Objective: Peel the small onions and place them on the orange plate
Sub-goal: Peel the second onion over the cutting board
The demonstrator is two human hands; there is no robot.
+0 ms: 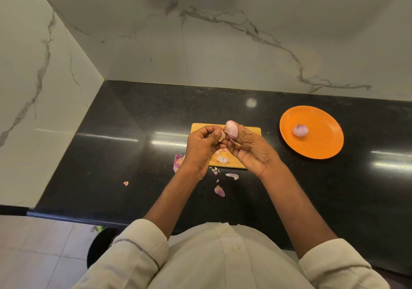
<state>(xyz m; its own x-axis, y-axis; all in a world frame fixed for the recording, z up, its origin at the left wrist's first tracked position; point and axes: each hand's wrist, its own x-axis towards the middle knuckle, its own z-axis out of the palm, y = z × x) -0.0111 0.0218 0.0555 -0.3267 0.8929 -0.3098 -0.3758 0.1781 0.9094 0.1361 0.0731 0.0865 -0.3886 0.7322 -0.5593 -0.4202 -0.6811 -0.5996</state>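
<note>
My right hand [252, 149] holds a small pink onion [231, 129] upright above the yellow cutting board [254, 130]. My left hand [201, 146] pinches a strip of dry skin [222, 135] that hangs off the onion's left side. One peeled onion [300, 130] lies on the orange plate [321, 146], to the right of the board. Another small pale onion piece [222, 159] rests on the board under my hands.
Loose onion skins lie on the black counter: a purple heap [178, 161] left of the board and scraps [219, 191] in front of it. Marble walls close the counter at the back and left. The counter's front edge [73, 218] drops to a tiled floor.
</note>
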